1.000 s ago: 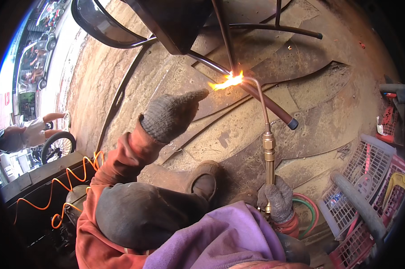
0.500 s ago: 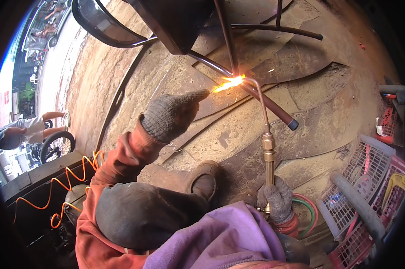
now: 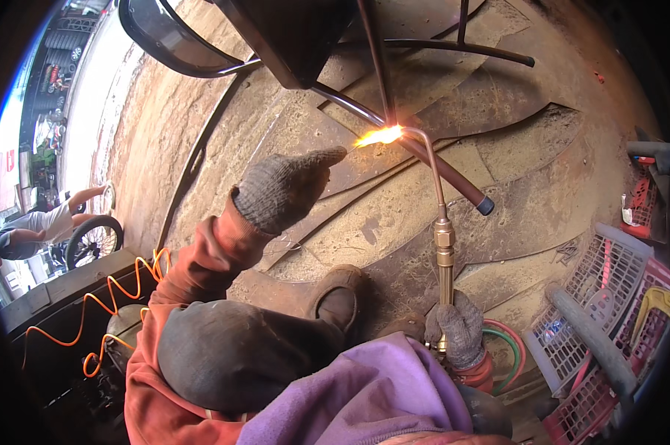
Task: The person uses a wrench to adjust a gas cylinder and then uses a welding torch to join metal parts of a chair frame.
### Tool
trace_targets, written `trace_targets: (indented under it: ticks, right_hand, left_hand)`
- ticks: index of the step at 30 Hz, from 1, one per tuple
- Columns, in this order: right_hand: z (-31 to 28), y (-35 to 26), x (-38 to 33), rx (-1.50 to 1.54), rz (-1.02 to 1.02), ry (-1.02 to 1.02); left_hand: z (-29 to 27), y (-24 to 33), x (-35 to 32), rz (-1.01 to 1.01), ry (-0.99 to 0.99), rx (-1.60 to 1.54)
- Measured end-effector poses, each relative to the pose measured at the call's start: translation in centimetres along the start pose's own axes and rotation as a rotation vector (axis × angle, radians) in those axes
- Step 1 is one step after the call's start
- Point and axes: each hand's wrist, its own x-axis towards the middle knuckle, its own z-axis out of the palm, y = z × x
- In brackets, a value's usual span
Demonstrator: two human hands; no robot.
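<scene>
Grey-gloved, the near right hand [image 3: 460, 330] grasps a lit torch [image 3: 445, 252]; the farther left hand's [image 3: 279, 191] grip cannot be told.

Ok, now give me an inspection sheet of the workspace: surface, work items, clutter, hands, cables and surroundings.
Surface: overlapping brown sheets, dusty and stained.
Work items: brass-coloured torch, lit; its flame shows by the dark tubular frame.
Clutter: grey plastic basket at right, with a yellow item near it.
Hands: gloved right hand grips the torch; gloved left hand is near the flame, contents unclear.
Cables: orange coiled line at left; red and green hoses beside the right hand.
Surroundings: another person by a spoked wheel, far left.
</scene>
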Motion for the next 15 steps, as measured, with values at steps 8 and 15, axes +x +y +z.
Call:
trace_targets:
  ticks: [8,15]
  right_hand:
    - [0.0,0.14,0.03,-0.001,-0.012,-0.002]
    - [0.0,0.15,-0.08,0.021,0.002,0.005]
  left_hand:
    - [0.12,-0.24,0.02,0.017,0.013,-0.008]
    - [0.1,-0.21,0.17,0.043,0.02,0.046]
